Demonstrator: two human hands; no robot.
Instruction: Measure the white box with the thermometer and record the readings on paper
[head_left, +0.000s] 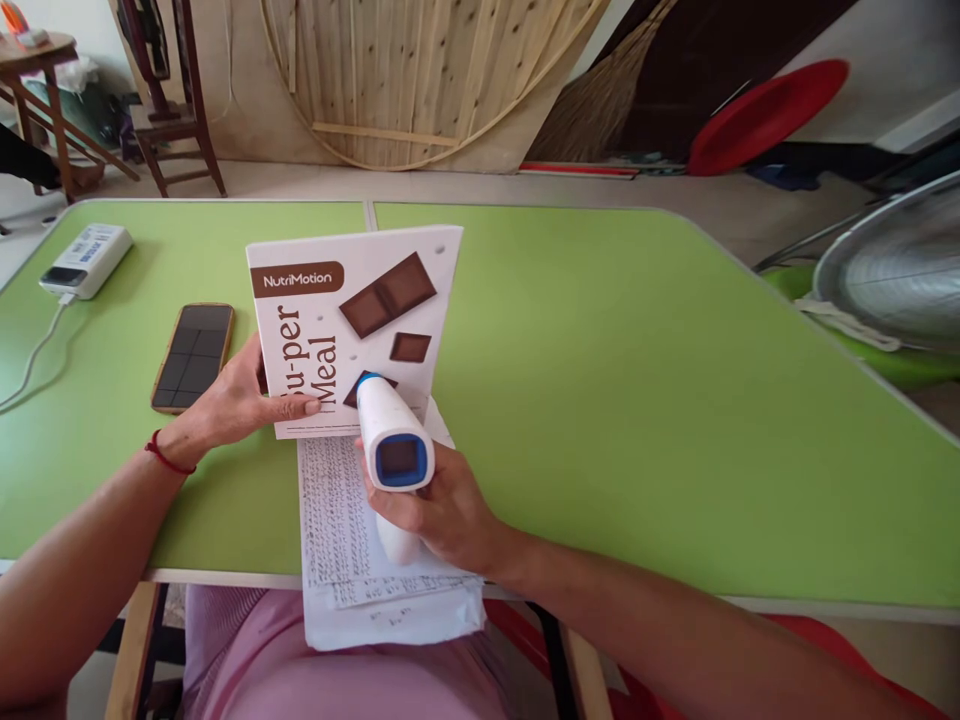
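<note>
My left hand (240,395) grips the lower left edge of a white box (367,270) with brown lettering and pictures of chocolate pieces, its thumb across the front. The box stands tilted above the table. In my right hand (442,510) is a white and blue infrared thermometer (397,425), wrapped by my fingers. Its small dark screen faces me, and its far end overlaps the front of the box. Whether it touches the box I cannot tell. Handwritten papers (334,520) lie below both hands, reaching over the table's near edge.
A phone (193,357) lies on the green table (637,400) left of the box. Farther left is a white power bank (88,260) with a cable. Behind the table stand a wooden chair (172,125), a broom (600,100) and a red round basin (769,115).
</note>
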